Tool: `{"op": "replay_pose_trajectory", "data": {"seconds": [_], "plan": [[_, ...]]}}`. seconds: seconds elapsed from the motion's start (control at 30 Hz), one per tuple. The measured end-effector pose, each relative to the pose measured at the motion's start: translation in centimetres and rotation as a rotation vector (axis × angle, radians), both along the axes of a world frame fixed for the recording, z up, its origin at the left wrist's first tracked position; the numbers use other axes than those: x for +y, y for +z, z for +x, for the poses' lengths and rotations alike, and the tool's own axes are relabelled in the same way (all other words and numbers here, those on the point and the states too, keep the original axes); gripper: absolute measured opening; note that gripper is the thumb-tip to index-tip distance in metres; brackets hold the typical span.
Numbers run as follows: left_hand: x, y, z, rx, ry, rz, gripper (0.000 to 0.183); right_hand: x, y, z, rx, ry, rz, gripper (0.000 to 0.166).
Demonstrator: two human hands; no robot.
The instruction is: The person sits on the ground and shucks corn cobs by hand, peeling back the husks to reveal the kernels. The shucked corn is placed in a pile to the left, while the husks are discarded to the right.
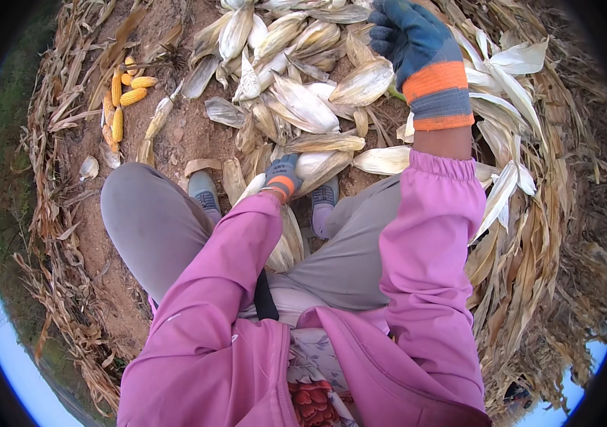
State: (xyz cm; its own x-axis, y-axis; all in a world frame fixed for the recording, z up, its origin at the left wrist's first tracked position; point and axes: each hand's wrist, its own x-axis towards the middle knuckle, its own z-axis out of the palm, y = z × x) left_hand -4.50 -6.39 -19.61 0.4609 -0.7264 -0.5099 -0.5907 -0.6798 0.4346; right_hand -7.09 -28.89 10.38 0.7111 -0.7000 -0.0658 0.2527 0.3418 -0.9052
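My left hand (283,173), in a dark grey work glove with an orange cuff band, reaches down between my shoes among corn ears in dry husks. Beside its fingers lies a pale husked ear (320,166); its grip is hidden under the glove. At the upper right my right hand (415,40), in a matching glove with orange-striped cuff, is raised near a heap of husk-covered corn ears (303,101). Its fingers are curled, and the palm side faces away from view. A broad dry husk (364,82) lies just below and left of it.
Bare yellow corn cobs (117,125) lie on reddish soil (175,136) at the left. Loose pale husks (516,69) and dry stalks (527,256) bank up on the right. More dry stalks (52,213) edge the left side. My shoes (204,192) flank the nearer husks.
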Motion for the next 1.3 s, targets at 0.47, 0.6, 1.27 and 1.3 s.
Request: {"op": "replay_pose_trajectory", "data": {"seconds": [0.47, 0.6, 1.27, 1.3], "plan": [[-0.9, -2.6, 0.0, 0.425, 0.037, -0.079, 0.054, -2.3, -2.1, 0.1, 0.099, 0.031, -0.035, 0.016], [-0.6, -1.5, 0.8, 0.779, 0.061, -0.245, 0.05, -2.6, -2.6, -0.7, 0.125, 0.011, -0.083, 0.021], [1.1, 15.2, 3.5, 1.391, 0.35, -0.851, 0.033, -0.5, -4.1, 0.6, 0.467, -0.056, -0.305, 0.039], [1.3, 15.4, 3.7, 1.378, 0.352, -0.866, 0.033, 0.0, -3.8, 0.8, 0.432, -0.026, -0.289, 0.04]]}}
